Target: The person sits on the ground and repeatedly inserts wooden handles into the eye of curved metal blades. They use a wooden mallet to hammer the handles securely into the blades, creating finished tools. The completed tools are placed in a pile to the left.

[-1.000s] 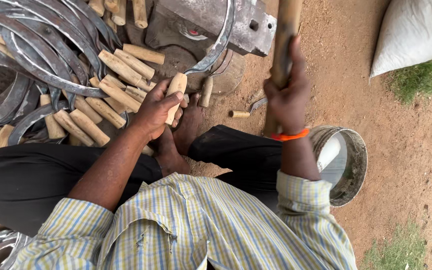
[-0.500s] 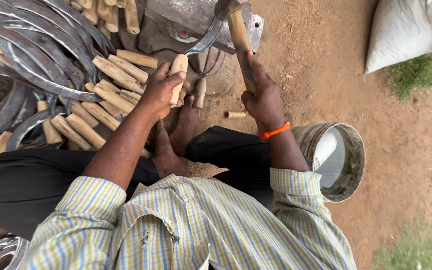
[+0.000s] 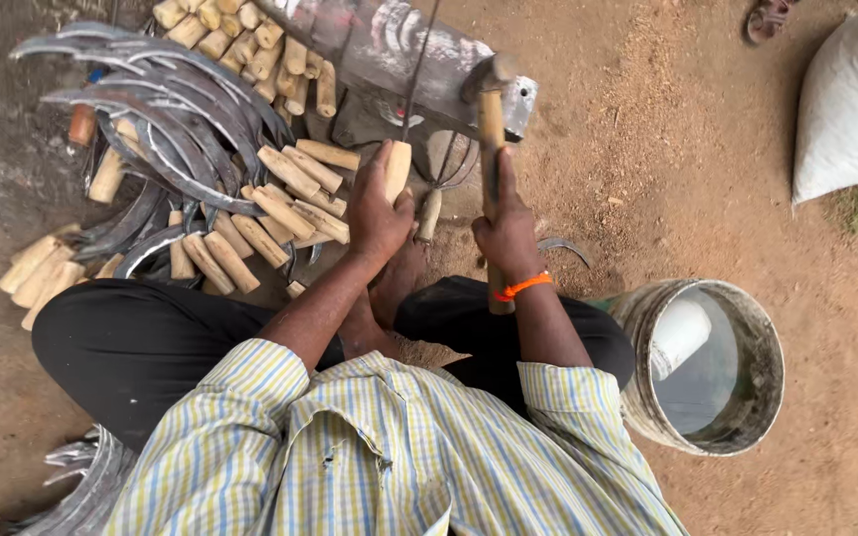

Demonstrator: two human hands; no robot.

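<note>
Left hand (image 3: 377, 213): fingers closed round a pale wooden handle (image 3: 396, 171) held upright at the middle of the frame; a thin dark tang (image 3: 419, 69) rises from its top toward the upper edge.
Right hand (image 3: 506, 226): fingers wrapped tight on the shaft of a hammer (image 3: 490, 109), just right of the handle.
Change: a second ago the hammer shaft stood tall at the top of the frame; half a second ago it tilted over toward the left hand; now its head sits low, close beside the handle's top (a downstroke, by the look of it).
Meaning: judged from this, the blow is landing or about to land near the metal block, and the handle has kept its place in the left hand.
Metal block (image 3: 399, 55): grey, upper middle of the frame, right behind both hands.
Sickle blades (image 3: 166, 129): dark curved heap, upper left.
Loose wooden handles (image 3: 280, 194): scattered over and beside the blades.
Bucket (image 3: 762, 392): lower right, on the dirt ground (image 3: 667, 149), holding water.
White sack (image 3: 846, 99): upper right edge.
</note>
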